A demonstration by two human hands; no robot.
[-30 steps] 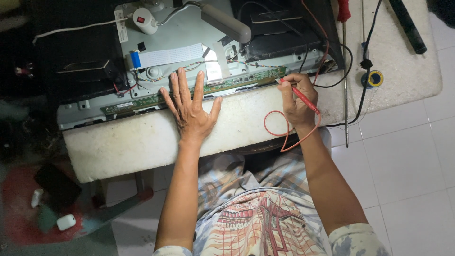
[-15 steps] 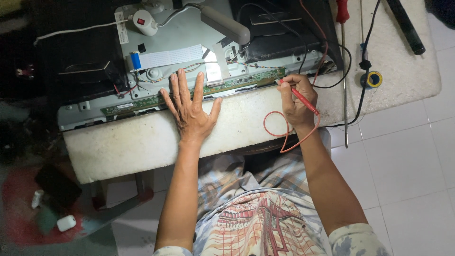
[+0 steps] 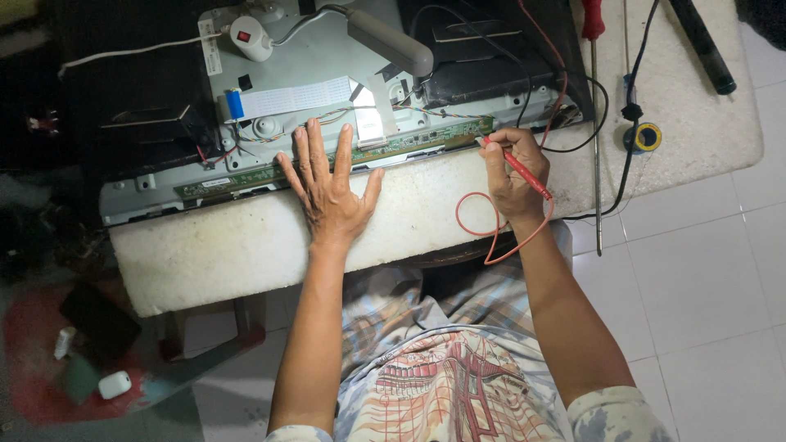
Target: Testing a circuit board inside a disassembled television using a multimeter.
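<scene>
My left hand [image 3: 332, 192] lies flat with fingers spread, its grip apart and holding nothing, palm on the white foam slab [image 3: 246, 237] that covers the tabletop and fingertips on the long green circuit strip [image 3: 409, 143] at the near edge of the opened grey metal chassis [image 3: 303, 57]. My right hand [image 3: 509, 176], at the strip's right end, has its grip clamped on a red test probe [image 3: 516, 164], tip touching the strip, its red lead [image 3: 491, 229] looping just near of the wrist. Far right on the tabletop lie a red-handled screwdriver [image 3: 594, 49] and a small yellow roll [image 3: 644, 137].
</scene>
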